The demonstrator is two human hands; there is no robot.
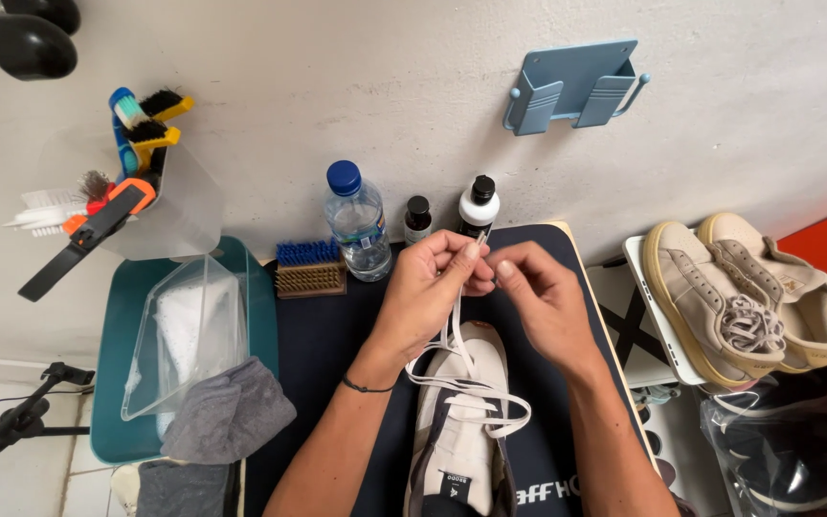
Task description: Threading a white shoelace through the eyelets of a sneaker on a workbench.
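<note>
Fingers of the left hand [430,284] and the right hand [540,299] are meeting above the dark work mat [327,335], both pinching the tipped end of a white shoelace [458,345], which is probably being held up to keep it taut and clear of the eyelets. The lace is trailing down from the fingertips and looping across the white sneaker [459,426], which is lying lengthwise on the mat directly beneath and between the forearms, toe pointing away. Behind the hands, a water bottle [358,220], two small dark-capped bottles [449,213] and a blue-bristled brush [309,267] are standing along the wall within easy reach. A beige pair of sneakers [744,292] is waiting at the right.
</note>
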